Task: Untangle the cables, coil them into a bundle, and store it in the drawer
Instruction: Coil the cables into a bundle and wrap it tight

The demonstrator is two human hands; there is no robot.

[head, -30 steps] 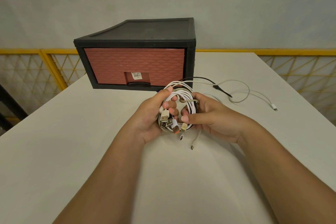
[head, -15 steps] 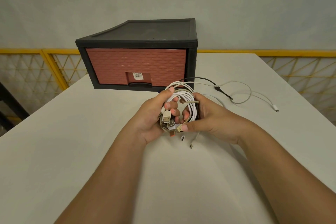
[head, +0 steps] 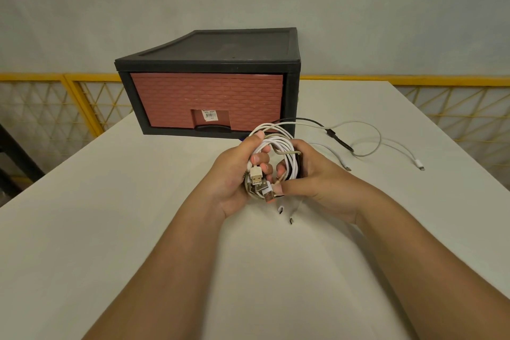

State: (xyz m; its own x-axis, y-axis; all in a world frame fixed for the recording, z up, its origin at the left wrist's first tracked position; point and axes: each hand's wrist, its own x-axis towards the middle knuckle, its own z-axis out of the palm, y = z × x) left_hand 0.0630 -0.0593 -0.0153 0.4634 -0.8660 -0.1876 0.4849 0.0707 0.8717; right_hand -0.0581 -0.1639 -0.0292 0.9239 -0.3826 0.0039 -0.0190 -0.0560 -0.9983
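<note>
A coil of white, beige and black cables (head: 278,146) is held above the table in both hands. My left hand (head: 234,174) grips its left side, with several USB plugs (head: 258,181) sticking out by the fingers. My right hand (head: 311,174) closes on the right side, thumb pressed near the plugs. Loose tails trail right over the table: a black cable (head: 335,136) and white ones ending in small connectors (head: 420,166). Two short ends (head: 285,214) hang below the coil. The black drawer unit (head: 209,63) stands behind, its reddish brick-patterned drawer (head: 207,99) closed.
The white table (head: 110,229) extends all around my arms. A yellow mesh railing (head: 55,102) runs behind the table on both sides, with a grey wall beyond.
My right thumb has slid down the coil toward the plugs and the hands have shifted slightly. The drawer and loose tails lie as before.
</note>
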